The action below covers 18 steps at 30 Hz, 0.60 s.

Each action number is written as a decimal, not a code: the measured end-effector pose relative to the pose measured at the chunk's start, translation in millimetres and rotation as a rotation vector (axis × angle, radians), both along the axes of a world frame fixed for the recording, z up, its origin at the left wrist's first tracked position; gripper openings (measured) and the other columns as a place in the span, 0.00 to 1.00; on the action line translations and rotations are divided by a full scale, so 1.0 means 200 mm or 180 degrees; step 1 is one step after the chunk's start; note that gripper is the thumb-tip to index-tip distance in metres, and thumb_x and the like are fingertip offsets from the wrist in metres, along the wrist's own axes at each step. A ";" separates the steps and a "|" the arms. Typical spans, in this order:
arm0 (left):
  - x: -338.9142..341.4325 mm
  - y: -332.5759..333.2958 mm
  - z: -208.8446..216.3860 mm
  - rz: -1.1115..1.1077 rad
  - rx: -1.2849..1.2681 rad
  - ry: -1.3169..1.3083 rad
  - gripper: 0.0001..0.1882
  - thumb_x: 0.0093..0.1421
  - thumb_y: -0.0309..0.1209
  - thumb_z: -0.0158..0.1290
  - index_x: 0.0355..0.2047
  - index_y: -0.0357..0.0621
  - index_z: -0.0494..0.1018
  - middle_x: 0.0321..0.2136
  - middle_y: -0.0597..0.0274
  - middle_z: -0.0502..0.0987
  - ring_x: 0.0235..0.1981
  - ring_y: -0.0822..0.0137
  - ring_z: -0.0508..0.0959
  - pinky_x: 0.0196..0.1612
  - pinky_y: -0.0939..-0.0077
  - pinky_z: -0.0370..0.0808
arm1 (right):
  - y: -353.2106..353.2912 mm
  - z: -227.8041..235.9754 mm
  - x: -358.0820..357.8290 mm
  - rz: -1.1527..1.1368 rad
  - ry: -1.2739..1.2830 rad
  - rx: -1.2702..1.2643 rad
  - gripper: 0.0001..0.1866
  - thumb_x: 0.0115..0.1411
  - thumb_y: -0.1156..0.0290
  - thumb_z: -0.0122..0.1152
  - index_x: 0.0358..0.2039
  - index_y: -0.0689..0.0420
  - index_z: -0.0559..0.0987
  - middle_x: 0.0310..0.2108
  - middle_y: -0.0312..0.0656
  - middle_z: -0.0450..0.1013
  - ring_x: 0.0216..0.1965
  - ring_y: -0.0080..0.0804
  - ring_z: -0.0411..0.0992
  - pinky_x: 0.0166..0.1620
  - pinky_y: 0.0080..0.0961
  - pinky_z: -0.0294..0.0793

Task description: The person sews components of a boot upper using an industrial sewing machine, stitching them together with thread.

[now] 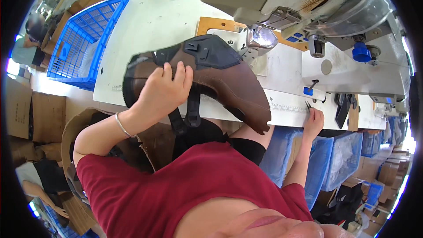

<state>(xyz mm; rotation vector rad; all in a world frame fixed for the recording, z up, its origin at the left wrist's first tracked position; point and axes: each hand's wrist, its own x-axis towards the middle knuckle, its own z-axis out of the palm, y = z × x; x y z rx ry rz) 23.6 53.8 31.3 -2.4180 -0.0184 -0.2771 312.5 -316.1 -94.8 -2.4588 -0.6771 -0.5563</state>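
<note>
A curved brown leather piece (238, 81) with a stitched black panel (211, 52) lies across the front of the white table and overhangs its near edge. Black straps with buckles (193, 110) dangle from its inner curve. My left hand (165, 86) is on the left part of the leather, fingers on top; the thumb is hidden. At the right, by the table's front edge, my right hand (313, 124) is closed around a small two-pointed metal tool (308, 105), too small to name surely. The sewing machine's needle area (260, 40) is just beyond the black panel.
The sewing machine (352, 70) overhangs the back and right. A ruler strip (284, 107) runs along the front edge of the table (150, 18). Dark tools (343, 108) lie farther right. A blue crate (83, 40) stands left, lined blue bins (343, 154) below right.
</note>
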 end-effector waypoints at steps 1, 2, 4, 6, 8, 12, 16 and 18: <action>0.00 -0.01 -0.03 0.0010 -0.0236 0.0016 0.31 0.44 0.43 0.60 0.46 0.37 0.70 0.43 0.54 0.75 0.40 0.58 0.78 0.36 0.73 0.73 | 0.05 0.04 -0.03 0.0027 0.0322 0.0390 0.07 0.58 0.74 0.56 0.36 0.58 0.79 0.28 0.39 0.70 0.32 0.30 0.69 0.37 0.26 0.68; 0.00 -0.02 -0.06 0.0027 -0.0471 0.0017 0.32 0.44 0.43 0.60 0.47 0.37 0.70 0.44 0.53 0.75 0.40 0.58 0.78 0.36 0.73 0.73 | 0.11 0.10 -0.06 -0.0122 0.0731 0.0748 0.06 0.59 0.76 0.54 0.34 0.61 0.79 0.23 0.37 0.69 0.25 0.25 0.68 0.30 0.21 0.68; 0.00 -0.03 -0.10 0.0046 -0.0612 -0.0049 0.33 0.43 0.43 0.61 0.48 0.37 0.70 0.44 0.53 0.75 0.40 0.58 0.78 0.37 0.73 0.73 | 0.28 0.20 -0.16 0.0407 0.1899 0.1901 0.11 0.65 0.72 0.49 0.39 0.63 0.78 0.22 0.31 0.69 0.16 0.13 0.60 0.18 0.11 0.58; 0.01 -0.04 -0.12 -0.0016 -0.0471 -0.0216 0.34 0.42 0.44 0.61 0.48 0.38 0.70 0.44 0.54 0.75 0.40 0.58 0.77 0.37 0.74 0.72 | 0.44 0.37 -0.21 0.1532 0.2211 0.1325 0.12 0.64 0.70 0.50 0.44 0.59 0.77 0.21 0.28 0.63 0.18 0.12 0.58 0.20 0.12 0.55; 0.02 -0.04 -0.12 -0.0026 -0.0425 -0.0263 0.34 0.42 0.43 0.61 0.48 0.38 0.70 0.44 0.55 0.75 0.40 0.58 0.77 0.38 0.74 0.71 | 0.62 0.51 -0.22 0.2097 0.2577 0.1003 0.15 0.58 0.74 0.53 0.47 0.58 0.75 0.21 0.26 0.60 0.20 0.11 0.55 0.22 0.11 0.52; 0.02 -0.04 -0.07 0.0013 -0.0325 -0.0244 0.33 0.42 0.43 0.61 0.48 0.39 0.70 0.44 0.55 0.75 0.40 0.58 0.77 0.39 0.72 0.71 | 0.85 0.68 -0.21 0.2294 0.2628 0.0371 0.12 0.56 0.70 0.62 0.39 0.61 0.79 0.24 0.30 0.70 0.26 0.13 0.63 0.28 0.14 0.62; 0.01 -0.04 -0.04 0.0010 -0.0157 -0.0232 0.31 0.43 0.42 0.61 0.47 0.39 0.71 0.44 0.56 0.75 0.40 0.57 0.77 0.40 0.72 0.71 | 0.95 0.68 -0.20 0.2348 0.2311 0.0146 0.13 0.56 0.66 0.62 0.35 0.63 0.79 0.24 0.35 0.74 0.24 0.17 0.66 0.28 0.18 0.64; 0.02 -0.04 -0.03 -0.0046 -0.0254 -0.0317 0.25 0.45 0.35 0.57 0.44 0.38 0.72 0.41 0.55 0.76 0.37 0.57 0.77 0.40 0.72 0.71 | 0.96 0.68 -0.19 0.2607 0.2192 0.0041 0.13 0.56 0.66 0.62 0.34 0.63 0.79 0.24 0.36 0.74 0.24 0.17 0.66 0.28 0.18 0.65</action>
